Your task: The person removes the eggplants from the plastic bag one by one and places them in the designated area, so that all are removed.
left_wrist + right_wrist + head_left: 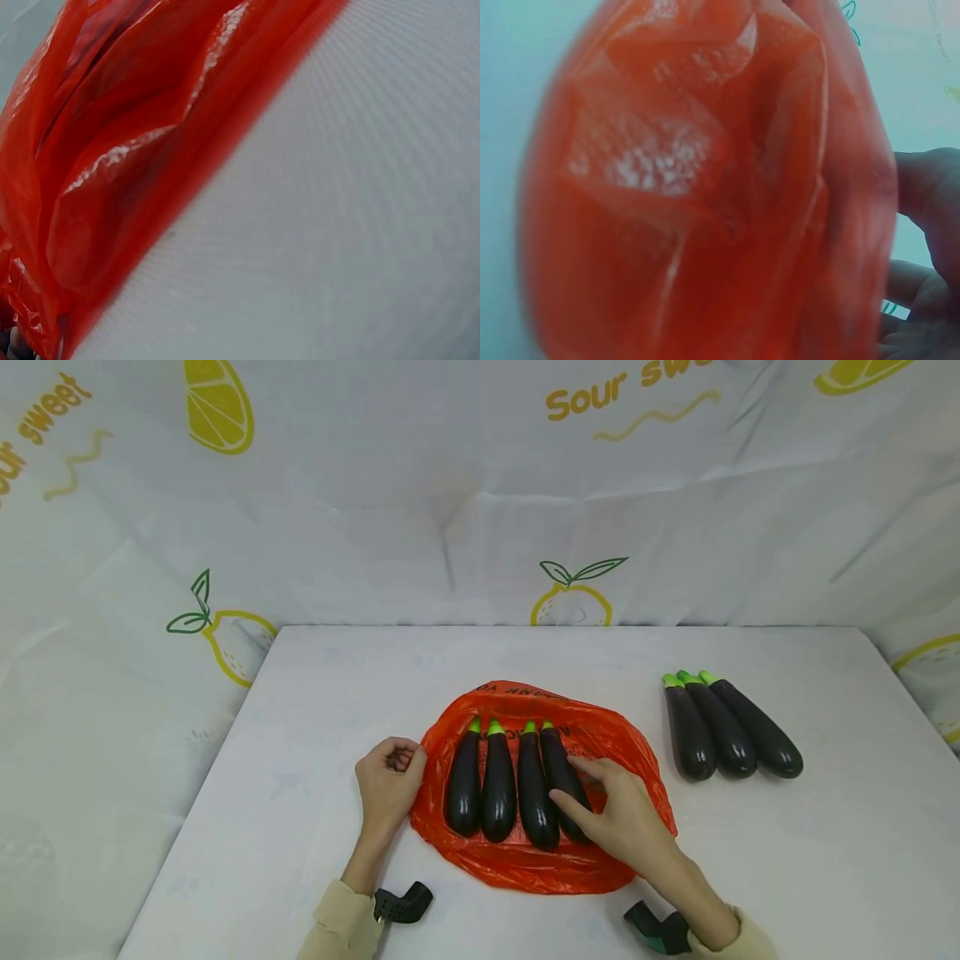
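Note:
In the head view, an open red plastic bag [510,877] lies on the table with several dark eggplants side by side in it, green tips pointing away. My left hand [390,781] pinches the bag's left rim with curled fingers. My right hand [630,814] reaches over the bag's right side and holds the rightmost eggplant [558,764] there, thumb at its left side and fingers at its right. The left wrist view shows mostly the bag's red folds [135,150]. In the right wrist view, the bag's raised side [705,210] hides most of that hand and the eggplants.
Three more eggplants [733,727] lie together on the white table [825,860], right of the bag. A white curtain with lemon prints [375,510] hangs behind the table's far edge. Dark wrist devices [405,903] sit at both cuffs.

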{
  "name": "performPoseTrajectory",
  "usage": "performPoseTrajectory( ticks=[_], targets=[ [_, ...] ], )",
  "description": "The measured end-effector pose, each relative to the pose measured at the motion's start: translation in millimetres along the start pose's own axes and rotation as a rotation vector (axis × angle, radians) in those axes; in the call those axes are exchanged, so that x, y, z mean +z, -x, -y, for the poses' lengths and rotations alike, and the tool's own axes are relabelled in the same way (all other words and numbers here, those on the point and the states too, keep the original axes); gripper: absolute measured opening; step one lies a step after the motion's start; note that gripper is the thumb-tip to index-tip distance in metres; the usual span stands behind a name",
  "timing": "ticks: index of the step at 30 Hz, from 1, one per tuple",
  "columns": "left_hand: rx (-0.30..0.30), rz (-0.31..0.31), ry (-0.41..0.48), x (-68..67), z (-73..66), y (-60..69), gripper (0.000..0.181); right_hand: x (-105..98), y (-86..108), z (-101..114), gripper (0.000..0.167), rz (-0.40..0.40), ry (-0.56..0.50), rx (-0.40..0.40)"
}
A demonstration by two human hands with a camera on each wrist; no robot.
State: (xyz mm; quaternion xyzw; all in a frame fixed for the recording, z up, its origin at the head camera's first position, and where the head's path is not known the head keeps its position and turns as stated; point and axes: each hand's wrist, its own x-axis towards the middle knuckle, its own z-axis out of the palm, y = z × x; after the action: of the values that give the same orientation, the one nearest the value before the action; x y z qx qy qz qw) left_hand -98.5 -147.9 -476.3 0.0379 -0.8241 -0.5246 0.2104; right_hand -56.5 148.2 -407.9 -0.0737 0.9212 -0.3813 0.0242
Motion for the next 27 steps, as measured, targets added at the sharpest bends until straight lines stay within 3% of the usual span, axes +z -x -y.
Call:
performPoseTrajectory(
  ticks=[27],
  targets=[
    [-0.008,0.003,-0.014,0.0,-1.2,-0.1,0.005,2.8,0.5,1.4,0.054,-0.011,-0.017,0.022]
  ],
)
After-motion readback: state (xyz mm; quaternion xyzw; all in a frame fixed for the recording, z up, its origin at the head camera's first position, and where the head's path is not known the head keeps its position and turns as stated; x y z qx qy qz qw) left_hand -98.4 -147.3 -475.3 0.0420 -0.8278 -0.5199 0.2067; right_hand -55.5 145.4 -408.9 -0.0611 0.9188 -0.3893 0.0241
